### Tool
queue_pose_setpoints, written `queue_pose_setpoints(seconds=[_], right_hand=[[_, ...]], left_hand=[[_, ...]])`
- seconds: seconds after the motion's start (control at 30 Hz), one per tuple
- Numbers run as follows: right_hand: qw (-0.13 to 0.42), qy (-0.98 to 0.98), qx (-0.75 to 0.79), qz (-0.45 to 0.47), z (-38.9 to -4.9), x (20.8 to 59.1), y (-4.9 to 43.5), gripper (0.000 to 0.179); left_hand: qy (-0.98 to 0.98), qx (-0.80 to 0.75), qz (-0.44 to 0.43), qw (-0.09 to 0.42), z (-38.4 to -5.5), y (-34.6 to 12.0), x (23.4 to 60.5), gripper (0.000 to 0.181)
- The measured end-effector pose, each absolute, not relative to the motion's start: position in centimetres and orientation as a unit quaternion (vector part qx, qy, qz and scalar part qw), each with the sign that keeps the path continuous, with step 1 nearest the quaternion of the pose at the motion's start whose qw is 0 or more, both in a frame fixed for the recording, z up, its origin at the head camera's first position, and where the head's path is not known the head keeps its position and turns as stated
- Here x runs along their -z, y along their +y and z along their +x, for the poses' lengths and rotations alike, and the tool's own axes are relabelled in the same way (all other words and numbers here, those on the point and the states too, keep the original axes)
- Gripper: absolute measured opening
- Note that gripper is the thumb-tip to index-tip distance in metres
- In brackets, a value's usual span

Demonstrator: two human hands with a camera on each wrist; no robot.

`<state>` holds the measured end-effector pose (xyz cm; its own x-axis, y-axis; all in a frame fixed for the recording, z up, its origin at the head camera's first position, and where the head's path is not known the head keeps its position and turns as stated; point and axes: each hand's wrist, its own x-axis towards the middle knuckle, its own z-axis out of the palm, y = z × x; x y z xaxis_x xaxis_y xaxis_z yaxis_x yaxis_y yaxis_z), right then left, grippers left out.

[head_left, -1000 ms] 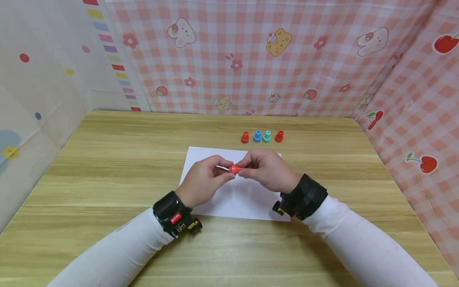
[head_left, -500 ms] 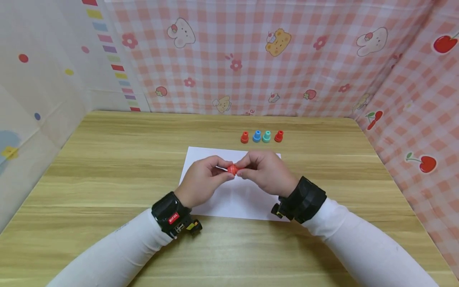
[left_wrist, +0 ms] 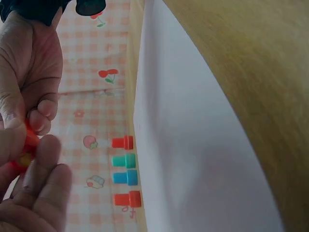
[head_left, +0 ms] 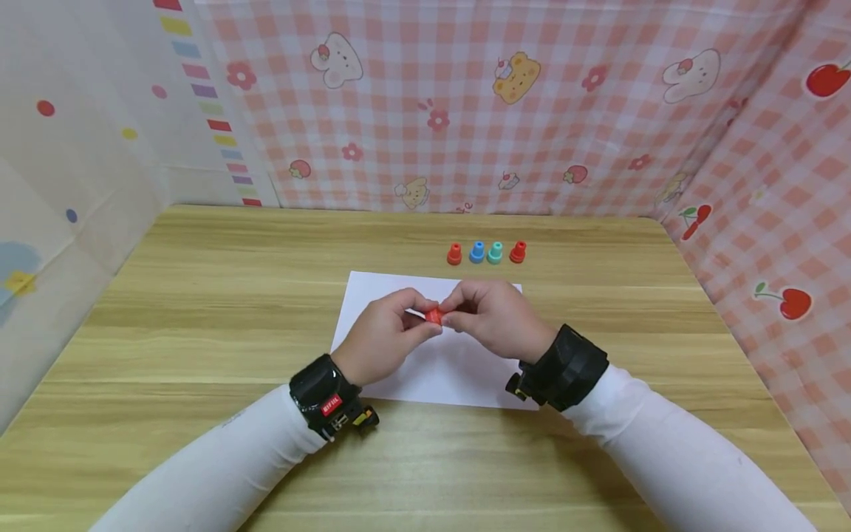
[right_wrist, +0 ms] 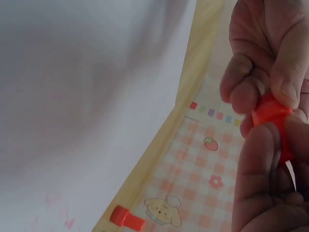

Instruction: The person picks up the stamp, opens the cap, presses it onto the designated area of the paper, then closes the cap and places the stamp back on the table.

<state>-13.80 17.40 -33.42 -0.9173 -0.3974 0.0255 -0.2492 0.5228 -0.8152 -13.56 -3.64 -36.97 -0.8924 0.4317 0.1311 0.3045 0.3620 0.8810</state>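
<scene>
A small red stamp (head_left: pixel 434 315) is held between both hands, above a white sheet of paper (head_left: pixel 425 377). My left hand (head_left: pixel 380 332) pinches its wide end with thumb and fingers. From the other side my right hand (head_left: pixel 499 316) pinches the narrower handle. Seen from the right wrist, the red stamp (right_wrist: pixel 270 110) has its wide part by the left hand's thumb, and fingers cover much of the rest. A yellowish patch shows on the stamp (left_wrist: pixel 23 159) in the left wrist view.
Behind the paper stand a red stamp (head_left: pixel 454 254), a blue stamp (head_left: pixel 477 253), a teal stamp (head_left: pixel 495 253) and another red stamp (head_left: pixel 518 252) in a row. Faint pink marks (right_wrist: pixel 69 223) show on the paper. Patterned cloth (head_left: pixel 439 89) hangs behind the wooden table (head_left: pixel 199 310).
The stamp has turned between the fingers, and less of its handle shows than a second ago. My left hand has shifted slightly right; my right hand stays nearly in place.
</scene>
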Motion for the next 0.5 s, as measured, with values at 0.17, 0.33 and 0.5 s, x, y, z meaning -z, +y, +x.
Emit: queue_pose_setpoints(seconds=[0.17, 0.33, 0.5], right_hand=[[0.084, 0.9, 0.378, -0.202, -14.4, 33.5, 18.3, 0.009], [0.071, 0.938, 0.3, -0.158, -15.6, 33.5, 20.4, 0.011], [0.074, 0.96, 0.251, -0.094, -17.6, 33.2, 23.6, 0.015]], left_hand=[[0.867, -0.406, 0.28, 0.073, -13.9, -3.8, 36.5, 0.031], [0.913, -0.272, 0.299, 0.055, -14.3, -5.2, 36.3, 0.053], [0.937, -0.186, 0.29, 0.057, -14.9, -6.7, 36.5, 0.062]])
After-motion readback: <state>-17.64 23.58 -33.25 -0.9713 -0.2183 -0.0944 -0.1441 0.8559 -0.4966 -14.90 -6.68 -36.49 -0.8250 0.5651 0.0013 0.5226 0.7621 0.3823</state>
